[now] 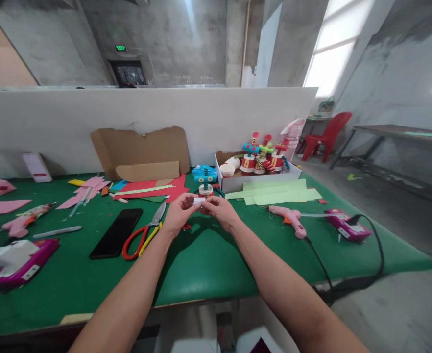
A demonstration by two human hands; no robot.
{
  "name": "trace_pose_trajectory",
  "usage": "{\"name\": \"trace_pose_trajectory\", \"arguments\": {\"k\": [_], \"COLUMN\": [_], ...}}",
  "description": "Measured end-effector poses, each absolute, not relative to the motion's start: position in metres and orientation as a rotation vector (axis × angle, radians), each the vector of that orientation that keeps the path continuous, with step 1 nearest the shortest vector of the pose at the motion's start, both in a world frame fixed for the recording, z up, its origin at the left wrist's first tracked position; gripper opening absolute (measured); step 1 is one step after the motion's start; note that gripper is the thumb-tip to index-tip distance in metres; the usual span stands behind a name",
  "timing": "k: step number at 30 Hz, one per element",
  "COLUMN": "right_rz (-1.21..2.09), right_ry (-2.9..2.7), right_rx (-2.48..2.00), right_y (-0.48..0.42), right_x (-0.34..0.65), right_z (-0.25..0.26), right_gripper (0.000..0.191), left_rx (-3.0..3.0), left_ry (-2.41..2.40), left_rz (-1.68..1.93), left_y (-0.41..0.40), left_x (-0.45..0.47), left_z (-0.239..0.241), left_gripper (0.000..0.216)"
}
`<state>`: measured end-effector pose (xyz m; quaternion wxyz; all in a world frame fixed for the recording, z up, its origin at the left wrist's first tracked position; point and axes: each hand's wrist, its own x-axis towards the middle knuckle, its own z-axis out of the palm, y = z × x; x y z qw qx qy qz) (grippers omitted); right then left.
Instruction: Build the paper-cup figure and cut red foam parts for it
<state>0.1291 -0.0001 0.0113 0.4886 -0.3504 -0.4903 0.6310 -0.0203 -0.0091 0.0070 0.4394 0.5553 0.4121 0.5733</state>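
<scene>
My left hand (180, 213) and my right hand (219, 211) meet above the green table (208, 264), both pinching a small white piece (199, 200) between their fingertips. Just behind the hands stands a paper robot figure (204, 179) with a blue head and a red-and-white cup body. Red-and-yellow-handled scissors (145, 232) lie left of my left hand, beside a black phone (116, 232). A pink glue gun (288, 217) rests to the right of my right hand.
A white box (256, 179) holds several finished paper figures. Light green paper sheets (275, 192), red paper (153, 190), pink scraps (85, 191) and cardboard (142, 149) lie about. Magenta packs (346, 224) (21, 267) sit at both sides. A black cable (348, 274) hangs off the right edge.
</scene>
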Motion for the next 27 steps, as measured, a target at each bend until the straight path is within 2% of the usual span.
{"name": "trace_pose_trajectory", "arguments": {"k": [5,14,27], "right_rz": [1.472,1.416,1.356], "right_ry": [-1.236,-1.271,-1.329], "right_rx": [-0.857,-0.822,-0.862], "right_y": [0.0034,0.0017,0.0063], "right_x": [0.129,0.1286,0.1308], "right_z": [0.0076,0.0114,0.0054], "right_gripper": [0.038,0.028,0.029], "left_rx": [1.37,1.329,1.361], "left_ry": [1.06,1.016,1.005], "left_rz": [1.4,1.444,1.422], "left_y": [-0.0071,-0.0091,-0.0086], "left_x": [-0.0211,-0.02,-0.0183], "left_z": [0.0064,0.0073,0.0056], "left_gripper": [0.045,0.043,0.045]}}
